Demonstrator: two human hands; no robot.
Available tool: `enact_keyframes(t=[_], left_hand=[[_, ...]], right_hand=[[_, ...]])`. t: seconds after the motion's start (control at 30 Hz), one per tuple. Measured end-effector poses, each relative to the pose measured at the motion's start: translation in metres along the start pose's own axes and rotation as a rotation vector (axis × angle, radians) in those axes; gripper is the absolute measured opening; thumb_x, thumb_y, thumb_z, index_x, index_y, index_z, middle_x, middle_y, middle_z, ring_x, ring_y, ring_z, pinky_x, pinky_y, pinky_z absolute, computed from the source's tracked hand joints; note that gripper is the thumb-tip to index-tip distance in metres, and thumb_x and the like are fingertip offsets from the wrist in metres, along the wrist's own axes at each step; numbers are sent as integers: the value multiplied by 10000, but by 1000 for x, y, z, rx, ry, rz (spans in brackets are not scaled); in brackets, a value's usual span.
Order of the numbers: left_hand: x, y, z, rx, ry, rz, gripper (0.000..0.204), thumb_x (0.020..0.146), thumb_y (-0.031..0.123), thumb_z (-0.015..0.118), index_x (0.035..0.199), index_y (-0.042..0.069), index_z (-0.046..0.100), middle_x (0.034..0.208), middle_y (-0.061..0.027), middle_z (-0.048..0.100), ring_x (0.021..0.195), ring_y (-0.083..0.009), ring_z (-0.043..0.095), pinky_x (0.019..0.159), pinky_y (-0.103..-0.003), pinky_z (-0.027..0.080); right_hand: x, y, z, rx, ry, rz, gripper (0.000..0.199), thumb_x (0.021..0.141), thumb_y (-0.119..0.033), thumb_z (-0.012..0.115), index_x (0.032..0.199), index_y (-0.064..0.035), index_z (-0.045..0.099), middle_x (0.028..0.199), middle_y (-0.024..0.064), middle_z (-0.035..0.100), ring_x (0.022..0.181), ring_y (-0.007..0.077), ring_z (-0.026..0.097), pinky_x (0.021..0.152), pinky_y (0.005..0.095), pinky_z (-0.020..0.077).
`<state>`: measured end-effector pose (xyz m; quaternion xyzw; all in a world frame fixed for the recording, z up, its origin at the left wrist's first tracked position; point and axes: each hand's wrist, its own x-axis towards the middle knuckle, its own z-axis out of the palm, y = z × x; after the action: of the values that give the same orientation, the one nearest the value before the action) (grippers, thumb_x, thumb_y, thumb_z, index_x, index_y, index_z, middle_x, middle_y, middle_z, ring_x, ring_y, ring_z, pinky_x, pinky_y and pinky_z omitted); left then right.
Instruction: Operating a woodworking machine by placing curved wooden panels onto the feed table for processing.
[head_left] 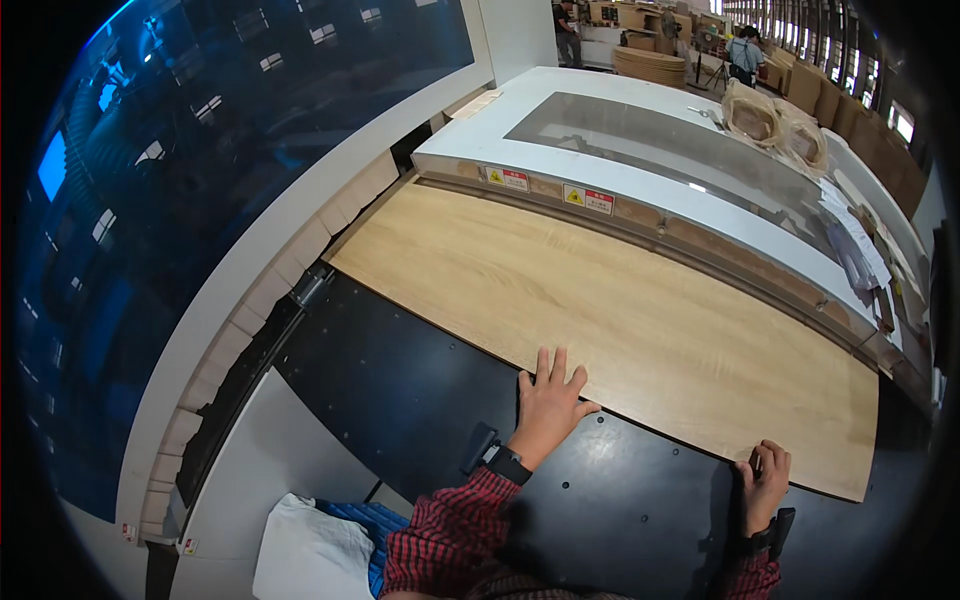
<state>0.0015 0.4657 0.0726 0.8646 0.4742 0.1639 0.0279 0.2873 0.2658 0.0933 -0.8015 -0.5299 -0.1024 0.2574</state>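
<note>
Tan board [610, 300] | near edge under left hand [550, 410], at right hand [768, 490]

Tan board [620, 310], black table [370, 365], checked sleeves [445, 535]
From far off I see wavy wood lines on the board and red and black checks on the sleeves; the machine cover [470, 137] is white, its stickers [588, 200] red, yellow and white, the big panel [250, 150] dark blue.
</note>
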Motion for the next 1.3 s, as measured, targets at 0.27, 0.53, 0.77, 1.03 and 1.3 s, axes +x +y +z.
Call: enact_keyframes(t=[0.27,0.53,0.77,1.03,1.3], left_hand=[[3,5,-2,5,-6,4,565,718,488,570,1119,95,504,1303,-204,323,1227,-388,254,832,-559,316],[0,4,1,36,18,9,564,705,497,575,1105,105,510,1299,-200,333,1218,-381,271,805,-538,326],[-1,1,-3,28,24,-10,558,694,486,591,1091,100,520,1291,-201,352,1226,-355,279,836,-535,301],[4,2,14,-65,333,158,425,632,289,715,923,23,558,996,-196,557,982,-364,494,772,-431,407],[-123,185,-33,-895,-182,228,438,838,53,494,1232,-70,347,1205,-221,442,1090,-272,459,942,-335,343]], right_hand=[[-1,4,-3,9,23,4,340,572,-51,677,873,-16,524,953,107,534,873,289,493,723,343,430],[0,2,-3,29,54,-31,355,542,-50,686,852,-6,520,947,111,534,860,291,487,710,354,425],[-4,-3,-6,48,67,-18,323,589,-97,673,858,-12,518,943,115,522,862,298,483,717,357,419],[-4,21,12,51,62,-37,302,652,-238,658,775,-13,501,811,151,486,773,311,481,646,389,419],[-88,1,-10,463,257,35,202,740,-195,504,825,-21,557,759,171,561,727,340,548,642,388,457]])
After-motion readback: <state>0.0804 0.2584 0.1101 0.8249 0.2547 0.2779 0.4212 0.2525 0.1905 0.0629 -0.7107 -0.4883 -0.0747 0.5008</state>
